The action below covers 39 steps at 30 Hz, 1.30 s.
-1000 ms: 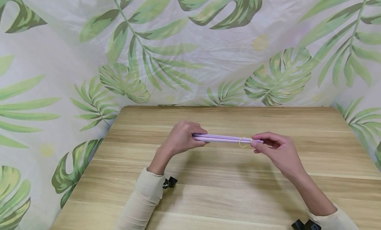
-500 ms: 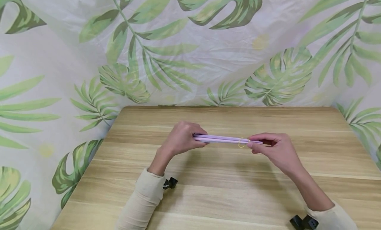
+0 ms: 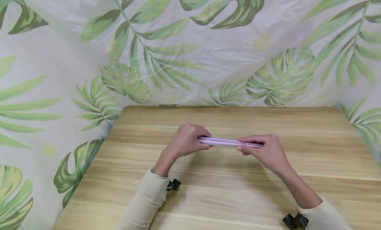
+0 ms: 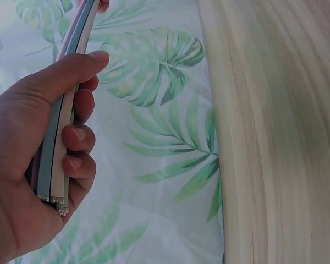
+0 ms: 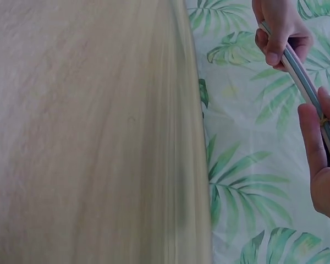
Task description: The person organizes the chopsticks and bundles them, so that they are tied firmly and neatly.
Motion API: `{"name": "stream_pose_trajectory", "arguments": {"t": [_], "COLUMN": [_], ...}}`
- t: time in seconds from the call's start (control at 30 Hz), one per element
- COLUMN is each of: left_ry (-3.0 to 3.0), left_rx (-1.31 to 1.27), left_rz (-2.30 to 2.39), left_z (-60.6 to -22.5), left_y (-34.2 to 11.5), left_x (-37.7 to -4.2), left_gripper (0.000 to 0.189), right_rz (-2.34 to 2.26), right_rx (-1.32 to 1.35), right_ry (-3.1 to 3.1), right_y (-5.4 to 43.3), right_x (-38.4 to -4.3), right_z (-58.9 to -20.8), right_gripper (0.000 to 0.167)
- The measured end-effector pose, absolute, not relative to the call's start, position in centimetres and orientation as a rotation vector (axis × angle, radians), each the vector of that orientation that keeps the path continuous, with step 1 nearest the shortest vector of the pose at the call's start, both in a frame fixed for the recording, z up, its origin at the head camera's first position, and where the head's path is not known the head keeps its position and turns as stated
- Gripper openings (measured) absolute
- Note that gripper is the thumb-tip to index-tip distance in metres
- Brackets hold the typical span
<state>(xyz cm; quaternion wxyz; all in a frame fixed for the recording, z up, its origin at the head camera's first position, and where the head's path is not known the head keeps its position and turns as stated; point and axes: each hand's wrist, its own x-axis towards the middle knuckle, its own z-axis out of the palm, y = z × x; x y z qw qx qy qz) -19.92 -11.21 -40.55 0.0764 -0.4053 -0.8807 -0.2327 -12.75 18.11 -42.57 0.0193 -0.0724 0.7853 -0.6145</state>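
A bundle of slim pastel chopsticks (image 3: 221, 141), pink, lilac and blue-grey, is held level above the table between both hands. My left hand (image 3: 190, 139) grips its thicker end, the fingers curled round it; the square ends stick out by the palm in the left wrist view. Around the thinner part runs a yellow rubber band (image 5: 323, 120), right at the fingertips of my right hand (image 3: 266, 150). Thumb and fingers there pinch the band against the bundle from both sides. The chopsticks' thin tips lie partly hidden behind the right hand.
The wooden table (image 3: 226, 197) spreads below both hands. A leaf-printed cloth (image 3: 184, 58) hangs behind and beside it. Small black cameras, such as the right one (image 3: 295, 221), sit at the beige cuffs.
My right hand has moved left along the chopsticks, bringing the rubber band farther from the tips. The band's loose hanging loop no longer shows. My left hand keeps its grip, shifted slightly right.
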Motion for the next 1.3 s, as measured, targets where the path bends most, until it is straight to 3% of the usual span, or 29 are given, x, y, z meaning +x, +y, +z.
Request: {"name": "stream_pose_trajectory", "arguments": {"t": [0.3, 0.7, 1.3], "left_ry": [-2.617, -2.633, -2.607], "left_rx": [-1.182, -1.135, -1.120], "left_rz": [-0.741, -0.731, -0.750], "left_z": [-40.5, -40.3, -40.3], "left_y": [-11.4, -11.8, -11.4], "left_x": [-20.1, -20.1, -19.8], "left_gripper": [0.012, 0.015, 0.010], "right_rz": [-1.813, -1.916, -1.985], "right_rx": [-0.270, -0.309, -0.315], "right_ry": [2.482, 2.435, 2.448], "right_y": [18.8, 19.9, 19.5], "right_x": [-12.7, -12.7, -12.7], "right_z": [-41.6, -41.4, -41.8], "right_gripper": [0.038, 0.026, 0.028]}}
